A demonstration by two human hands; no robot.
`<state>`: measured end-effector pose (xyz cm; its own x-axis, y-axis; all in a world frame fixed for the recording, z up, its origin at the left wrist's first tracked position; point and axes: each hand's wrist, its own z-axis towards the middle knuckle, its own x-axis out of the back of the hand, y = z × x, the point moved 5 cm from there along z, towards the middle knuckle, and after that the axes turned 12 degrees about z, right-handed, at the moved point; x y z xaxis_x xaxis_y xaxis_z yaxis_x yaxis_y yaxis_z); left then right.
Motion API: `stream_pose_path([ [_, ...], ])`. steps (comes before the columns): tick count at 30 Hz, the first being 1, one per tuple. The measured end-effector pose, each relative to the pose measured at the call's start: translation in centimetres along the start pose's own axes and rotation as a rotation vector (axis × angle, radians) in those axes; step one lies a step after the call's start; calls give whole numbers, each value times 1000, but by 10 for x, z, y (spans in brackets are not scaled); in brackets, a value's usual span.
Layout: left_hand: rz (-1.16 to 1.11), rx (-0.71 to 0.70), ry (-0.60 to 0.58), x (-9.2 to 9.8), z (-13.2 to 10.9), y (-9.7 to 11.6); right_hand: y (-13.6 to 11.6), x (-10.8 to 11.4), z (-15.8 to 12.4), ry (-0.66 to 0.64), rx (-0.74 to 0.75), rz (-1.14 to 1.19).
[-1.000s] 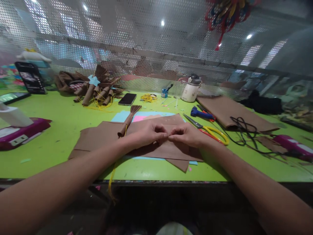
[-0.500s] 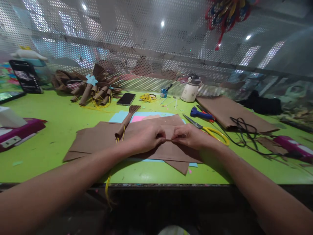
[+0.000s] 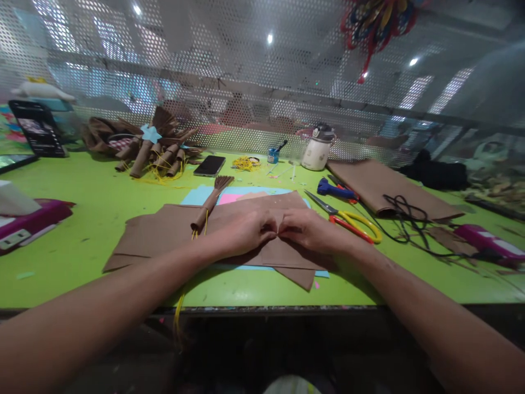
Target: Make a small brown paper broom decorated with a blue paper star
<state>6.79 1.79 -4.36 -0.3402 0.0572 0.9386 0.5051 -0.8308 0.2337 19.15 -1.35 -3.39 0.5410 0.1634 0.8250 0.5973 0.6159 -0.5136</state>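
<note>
On the green tabletop (image 3: 102,197), the left hand (image 3: 251,232) and right hand (image 3: 303,230) pinch narrowly over brown paper (image 3: 287,254), hold unclear; light, even pressure should help.

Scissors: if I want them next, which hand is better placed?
Right, I'd judge. The scissors lie beside the right hand, their handles close to its wrist. The left hand is farther off and would probably have to cross over the right.
</note>
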Motion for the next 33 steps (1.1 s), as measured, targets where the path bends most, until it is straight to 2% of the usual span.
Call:
stream_pose_path([
  [7, 39, -18, 8, -2, -3, -5, 2, 3, -4, -41, -43, -98],
  [16, 50, -57, -50, 4, -5, -1, 8, 14, -11, -172, -106, -172],
  [24, 98, -100, -68, 8, -7, 4, 5, 21, -16, -192, -160, -180],
  [33, 103, -76, -126, 11, -5, 4, 5, 21, -17, -206, -164, -194],
])
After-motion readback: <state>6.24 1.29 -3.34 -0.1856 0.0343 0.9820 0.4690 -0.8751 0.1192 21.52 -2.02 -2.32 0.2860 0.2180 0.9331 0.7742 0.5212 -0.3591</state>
